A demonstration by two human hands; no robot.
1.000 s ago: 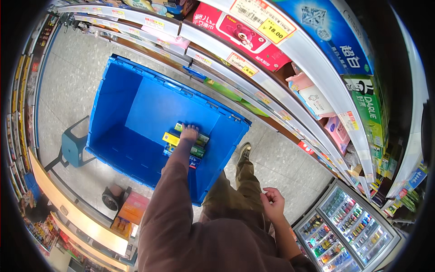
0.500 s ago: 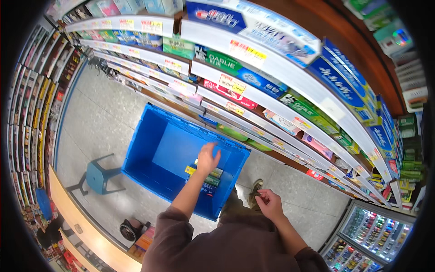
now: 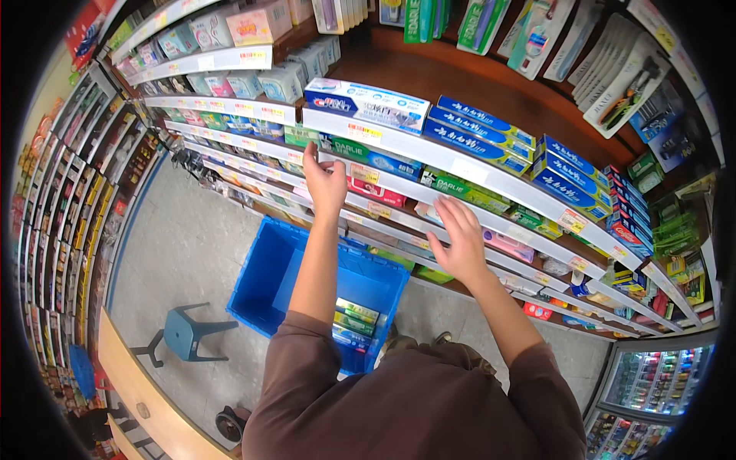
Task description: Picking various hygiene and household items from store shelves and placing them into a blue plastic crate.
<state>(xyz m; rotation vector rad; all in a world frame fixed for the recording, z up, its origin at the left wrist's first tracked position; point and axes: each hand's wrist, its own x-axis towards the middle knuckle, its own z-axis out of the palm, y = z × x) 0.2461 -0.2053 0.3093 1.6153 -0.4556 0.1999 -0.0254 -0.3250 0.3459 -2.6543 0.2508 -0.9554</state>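
Observation:
My left hand is raised before the shelves, its fingers apart and holding nothing. It is nearest to a green toothpaste box on the second shelf. Open too, my right hand hovers by the shelf edges further right, below another green toothpaste box. Under my left arm on the floor stands a blue crate, with several toothpaste boxes lying at its right end. A white and blue toothpaste box rests on the shelf above, beside stacked blue and yellow boxes.
Hanging toothbrush packs fill the upper back panel. A blue-grey stool stands left of the crate. Along the left runs a wooden counter, with stocked shelves beyond. A lit drinks fridge is at the lower right.
My left hand has left the crate and risen to the shelves. My right hand has moved up and forward from beside my body. The view has tilted up toward the shelves.

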